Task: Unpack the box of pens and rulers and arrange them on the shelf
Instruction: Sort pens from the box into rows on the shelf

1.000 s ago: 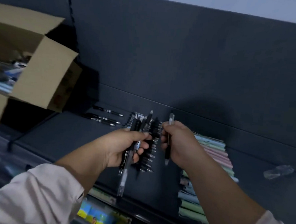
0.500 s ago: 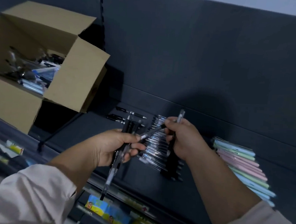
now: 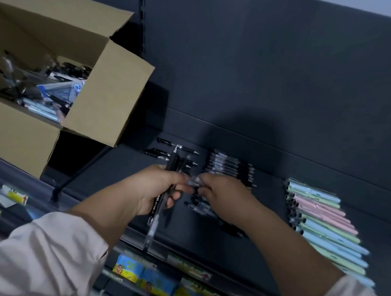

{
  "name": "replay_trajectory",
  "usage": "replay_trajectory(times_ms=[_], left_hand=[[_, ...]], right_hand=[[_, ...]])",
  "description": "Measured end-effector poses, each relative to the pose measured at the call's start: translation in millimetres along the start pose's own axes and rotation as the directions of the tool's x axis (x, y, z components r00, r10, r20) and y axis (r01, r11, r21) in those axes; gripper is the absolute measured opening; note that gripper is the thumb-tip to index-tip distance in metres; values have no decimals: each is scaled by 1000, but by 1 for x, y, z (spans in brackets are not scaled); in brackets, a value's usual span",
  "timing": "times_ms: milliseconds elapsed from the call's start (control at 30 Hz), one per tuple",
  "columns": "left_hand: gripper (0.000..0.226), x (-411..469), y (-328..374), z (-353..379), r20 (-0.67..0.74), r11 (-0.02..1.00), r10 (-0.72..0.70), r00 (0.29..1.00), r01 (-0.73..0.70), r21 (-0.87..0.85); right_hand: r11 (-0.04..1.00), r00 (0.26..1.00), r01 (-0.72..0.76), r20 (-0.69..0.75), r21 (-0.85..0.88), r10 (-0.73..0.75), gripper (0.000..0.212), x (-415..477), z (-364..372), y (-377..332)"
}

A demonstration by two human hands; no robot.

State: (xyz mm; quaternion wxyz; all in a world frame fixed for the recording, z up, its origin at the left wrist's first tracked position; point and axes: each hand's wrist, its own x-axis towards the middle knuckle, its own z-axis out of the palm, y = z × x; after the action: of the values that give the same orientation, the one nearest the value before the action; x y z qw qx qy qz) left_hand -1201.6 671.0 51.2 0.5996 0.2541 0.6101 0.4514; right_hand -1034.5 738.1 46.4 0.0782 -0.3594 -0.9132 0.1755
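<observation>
Dim, cool cast overall. The cardboard box (image 3: pixel 115 89) is the brightest surface, its flap lit from above, probably by a ceiling light. Black shadow under the box. Right of it, a broad soft shadow on the back panel (image 3: pixel 249 128). Below-right of the box, the left hand (image 3: pixel 156 191), right hand (image 3: pixel 223 198) and the pens (image 3: pixel 160 205) they hold are motion-blurred. Far right of the box, the pastel pens (image 3: pixel 324 217) smear toward the frame edge, and lines bow there.

We see a plain brown cardboard box (image 3: pixel 110 91) against a dark grey metal shelf (image 3: pixel 118 172), and pale pink fabric sleeves (image 3: pixel 50 260). The bundle of slim plastic pens (image 3: pixel 172 167) is black with white lettering, beside a clear plastic pen (image 3: pixel 193 182). The row of long pastel pens (image 3: pixel 324 217) mixes blue, green and pink.
</observation>
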Motion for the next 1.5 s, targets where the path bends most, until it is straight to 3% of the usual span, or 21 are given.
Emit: replay_trajectory(times_ms=[167,233,400,500,533,600,667,700,733,900,1033,1100,1200,1267,1333,1500], left_hand=[[13,9,-5,-5,-140,991,9,990,-27,-127],[16,12,-7,-5,-151,983,-4,989,-24,-182],[20,18,-9,1,-188,975,-2,982,-40,-220],[18,22,-11,5,-221,973,40,974,-88,-213],[17,23,-11,6,-228,971,53,972,-104,-217],[16,24,-11,9,-243,964,75,967,-133,-231],[16,25,-10,13,-264,959,87,961,-152,-239],[17,25,-10,14,-272,956,86,959,-156,-248],[17,25,-9,15,-274,952,82,958,-156,-262],[17,23,-6,14,-222,938,47,974,-119,-325],[19,24,-4,13,-217,931,22,976,-99,-350],[19,26,-4,8,-232,931,4,973,-89,-354],[17,27,-7,3,-218,947,-11,976,-59,-316],[17,27,-8,3,-195,956,-21,981,-37,-290],[18,27,-8,6,-148,964,-26,989,-14,-267],[18,25,-7,10,59,972,-58,997,70,-226]], right_hand=[[986,979,-133,-169,-103,114,23,-10,8,29],[964,973,-190,-170,-188,158,12,-9,15,37],[918,953,-303,-86,-256,291,37,-4,31,42],[919,954,-297,-121,-260,274,47,-5,24,34],[935,957,-276,-150,-221,247,47,-5,20,27],[967,957,-225,-159,123,243,33,-6,10,6],[775,963,-238,36,585,269,19,-8,6,-18],[668,959,-272,136,692,249,15,-9,8,-27],[617,955,-293,197,731,221,13,-10,12,-31],[550,929,-371,291,748,231,31,-8,21,-30],[534,899,-435,319,725,300,20,-9,17,-21],[391,883,-437,304,810,357,18,-11,12,-15],[26,828,-314,260,949,497,7,-11,1,1],[-87,777,-211,221,974,590,9,-8,-4,14],[-72,745,-154,163,986,647,8,-5,-6,27],[131,750,-199,65,971,659,9,3,-3,50]])
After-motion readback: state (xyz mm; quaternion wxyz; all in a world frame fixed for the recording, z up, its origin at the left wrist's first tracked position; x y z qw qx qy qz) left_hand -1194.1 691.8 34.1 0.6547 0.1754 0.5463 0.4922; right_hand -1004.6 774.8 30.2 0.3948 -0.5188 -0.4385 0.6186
